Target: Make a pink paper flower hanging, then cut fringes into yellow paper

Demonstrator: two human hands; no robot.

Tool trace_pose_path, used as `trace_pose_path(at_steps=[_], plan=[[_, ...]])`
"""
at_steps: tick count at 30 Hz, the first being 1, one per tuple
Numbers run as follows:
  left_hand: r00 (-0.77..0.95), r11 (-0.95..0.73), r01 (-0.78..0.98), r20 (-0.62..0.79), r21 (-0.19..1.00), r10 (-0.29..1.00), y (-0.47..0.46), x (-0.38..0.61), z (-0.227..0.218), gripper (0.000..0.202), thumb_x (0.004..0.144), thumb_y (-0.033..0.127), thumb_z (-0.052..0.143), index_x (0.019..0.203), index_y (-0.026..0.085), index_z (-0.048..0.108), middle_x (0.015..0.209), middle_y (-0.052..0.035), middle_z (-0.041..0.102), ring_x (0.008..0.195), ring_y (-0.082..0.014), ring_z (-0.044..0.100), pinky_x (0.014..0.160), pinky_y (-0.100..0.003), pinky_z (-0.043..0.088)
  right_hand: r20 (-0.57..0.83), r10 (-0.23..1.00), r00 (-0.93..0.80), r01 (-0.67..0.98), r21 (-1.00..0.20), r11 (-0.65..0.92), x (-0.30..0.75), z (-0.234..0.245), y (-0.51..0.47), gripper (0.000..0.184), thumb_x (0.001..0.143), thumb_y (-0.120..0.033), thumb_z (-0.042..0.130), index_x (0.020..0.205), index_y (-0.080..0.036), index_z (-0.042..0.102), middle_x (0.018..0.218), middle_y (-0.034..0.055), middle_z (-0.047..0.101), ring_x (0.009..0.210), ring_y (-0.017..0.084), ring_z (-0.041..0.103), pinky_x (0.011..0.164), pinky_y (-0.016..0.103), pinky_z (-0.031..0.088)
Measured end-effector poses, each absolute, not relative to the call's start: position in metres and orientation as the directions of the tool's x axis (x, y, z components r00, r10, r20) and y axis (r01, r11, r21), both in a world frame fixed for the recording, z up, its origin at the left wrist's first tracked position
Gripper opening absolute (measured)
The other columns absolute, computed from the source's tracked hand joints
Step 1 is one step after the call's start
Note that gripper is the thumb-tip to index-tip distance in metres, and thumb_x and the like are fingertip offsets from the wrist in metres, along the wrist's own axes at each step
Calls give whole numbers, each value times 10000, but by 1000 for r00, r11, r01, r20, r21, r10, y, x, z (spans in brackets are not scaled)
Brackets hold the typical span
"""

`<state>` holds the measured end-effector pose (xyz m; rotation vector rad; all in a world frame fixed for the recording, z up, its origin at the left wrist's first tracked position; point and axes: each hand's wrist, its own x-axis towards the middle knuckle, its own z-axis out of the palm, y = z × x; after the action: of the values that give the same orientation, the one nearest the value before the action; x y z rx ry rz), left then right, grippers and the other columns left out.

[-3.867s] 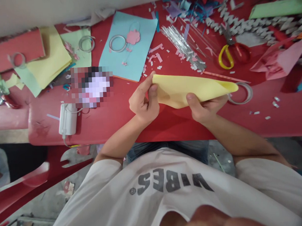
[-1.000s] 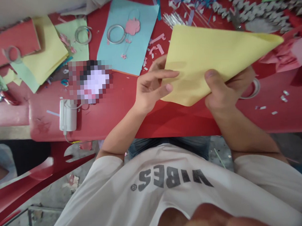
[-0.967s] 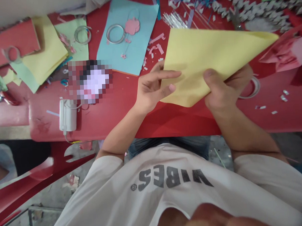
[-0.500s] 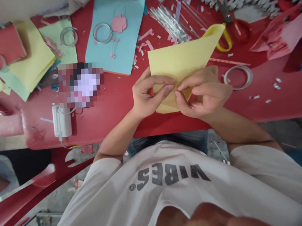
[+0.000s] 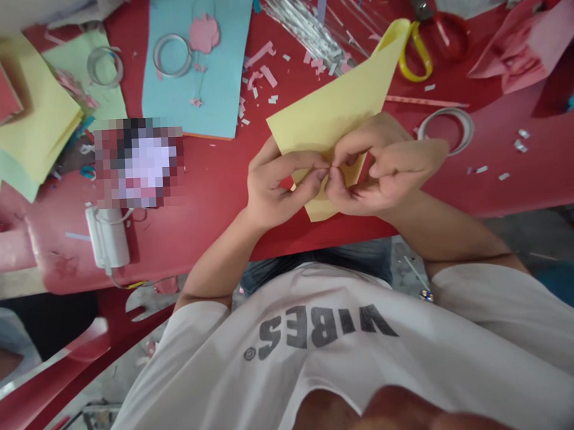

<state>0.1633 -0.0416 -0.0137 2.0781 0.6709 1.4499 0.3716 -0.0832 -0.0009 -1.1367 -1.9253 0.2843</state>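
A sheet of yellow paper, curled over at its upper right corner, is held in front of me above the red table. My left hand pinches the paper's near part between thumb and index finger, its other fingers behind the sheet. Right beside it, the thumb and index finger of my right hand are pinched together at the same spot, their tips touching those of the left. Whether some small piece lies between the fingertips is hidden.
Yellow-handled scissors, a tape roll and silvery strips lie beyond the paper. Blue paper bears a pink flower cutout and another tape roll. A white power bank is on the left, near a blurred-out device.
The yellow paper has tilted, its left corner lower and further left. Both pinches have shifted slightly down and left. The view has moved a little, so the table things appear displaced.
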Motion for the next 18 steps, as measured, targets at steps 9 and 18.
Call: trace_pose_path(at_steps=[9, 18], plan=[[320, -836, 27, 788, 548, 526, -44, 170, -1, 175, 1109, 432, 679, 1122, 295, 788, 926, -11, 682, 846, -188, 788, 739, -334, 685, 660, 706, -258, 640, -430, 636, 375, 8, -85, 527, 980, -317, 752, 726, -252, 295, 773, -22, 676, 689, 157, 600, 790, 391, 612], [389, -837, 30, 765, 547, 514, -43, 168, -3, 286, 1140, 447, 571, 1223, 298, 800, 1033, -45, 742, 908, -216, 811, 770, -370, 700, 565, 785, -256, 701, -451, 553, 389, -7, -82, 436, 1026, -390, 705, 760, -276, 379, 738, -7, 663, 626, 150, 559, 674, 370, 578]])
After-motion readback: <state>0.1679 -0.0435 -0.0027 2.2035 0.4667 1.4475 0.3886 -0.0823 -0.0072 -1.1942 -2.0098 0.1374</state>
